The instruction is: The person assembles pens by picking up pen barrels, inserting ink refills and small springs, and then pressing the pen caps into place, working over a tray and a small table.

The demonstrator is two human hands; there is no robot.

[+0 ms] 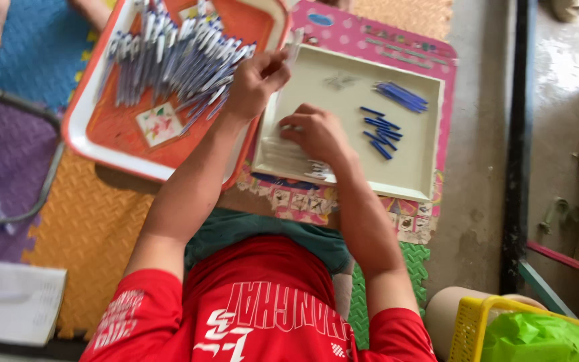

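while the left hand (254, 82) pinches a clear pen barrel (294, 45) pointing away above the cream tray (343, 175), the right hand (316, 132), curled, presses on clear barrels (283, 151) inside it.

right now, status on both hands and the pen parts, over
Left hand pinching a clear pen barrel over the orange tray. Right hand on clear parts in the cream tray. Nothing in the way.

Both my arms stretched forward, left hand (257, 80) pinching with fingertips up, right hand (316, 133) curled, knuckles up.
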